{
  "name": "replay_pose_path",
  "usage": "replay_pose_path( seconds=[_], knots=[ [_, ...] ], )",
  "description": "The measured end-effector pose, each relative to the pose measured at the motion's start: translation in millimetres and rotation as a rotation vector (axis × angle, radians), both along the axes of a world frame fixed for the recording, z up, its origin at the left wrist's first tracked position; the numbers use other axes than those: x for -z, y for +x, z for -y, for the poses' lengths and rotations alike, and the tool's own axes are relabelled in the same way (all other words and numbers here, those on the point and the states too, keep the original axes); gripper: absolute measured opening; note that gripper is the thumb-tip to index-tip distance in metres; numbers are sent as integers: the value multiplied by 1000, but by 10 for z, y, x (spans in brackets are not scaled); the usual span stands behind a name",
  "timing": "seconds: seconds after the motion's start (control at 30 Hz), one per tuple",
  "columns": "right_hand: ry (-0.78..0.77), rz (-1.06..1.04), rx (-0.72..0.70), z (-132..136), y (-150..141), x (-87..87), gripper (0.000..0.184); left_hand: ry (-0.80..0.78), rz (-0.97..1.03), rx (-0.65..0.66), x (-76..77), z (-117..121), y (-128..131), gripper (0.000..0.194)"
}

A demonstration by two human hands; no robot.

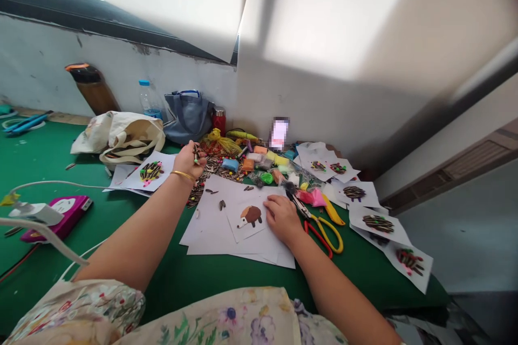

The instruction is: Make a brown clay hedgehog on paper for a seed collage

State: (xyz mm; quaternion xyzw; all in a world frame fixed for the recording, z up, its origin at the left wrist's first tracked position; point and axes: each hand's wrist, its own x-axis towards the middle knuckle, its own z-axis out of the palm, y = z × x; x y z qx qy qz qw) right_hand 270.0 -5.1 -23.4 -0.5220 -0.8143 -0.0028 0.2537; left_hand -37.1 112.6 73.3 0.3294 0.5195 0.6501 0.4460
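My left hand [189, 160] is raised at the near edge of a heap of striped sunflower seeds [198, 193], its fingers curled round several seeds. My right hand [282, 216] lies with its fingers stretched on the right edge of a small white card, holding nothing. On that card is a brown clay hedgehog [250, 216] with a pale face and dark feet, just left of my right fingertips. Larger white sheets [206, 234] lie under the card, with a few loose seeds [222, 205] on them.
Scissors with yellow and red handles [324, 234] lie right of my right hand. Coloured clay packs [247, 164] and a propped phone [279, 133] stand behind. Seed-covered hedgehog cards [378, 223] line the right edge; another card [151, 171] lies left. A purple power bank [60, 218] with cables is far left.
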Motion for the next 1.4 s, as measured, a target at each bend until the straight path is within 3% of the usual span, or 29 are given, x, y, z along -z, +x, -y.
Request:
replay_pose_path(
  seconds=[0.03,0.1,0.23,0.4,0.57,0.73,1.0,1.1,1.2,1.4],
  knots=[
    [1,15,16,14,-14,-13,25,-7,119,56,-14,62,25,31],
    [-2,44,56,33,-35,-32,18,-73,803,245,-7,192,83,29],
    [-15,74,105,44,-42,-45,20,-145,949,307,125,437,242,30],
    [-32,49,17,37,-24,-41,37,-232,1183,427,295,664,402,25],
    [-26,20,93,32,-40,-33,33,-204,1251,434,349,762,389,22],
    [5,40,41,21,-43,4,32,-218,1282,430,434,793,402,23],
    [55,89,117,72,-11,-37,16,-354,1183,567,612,803,658,22],
    [50,70,113,70,10,-34,17,-326,1073,532,630,766,664,24],
    [30,64,41,52,16,-11,30,-264,956,452,627,715,615,24],
    [11,50,66,28,-17,2,32,-226,932,427,617,660,526,25]
  ],
)
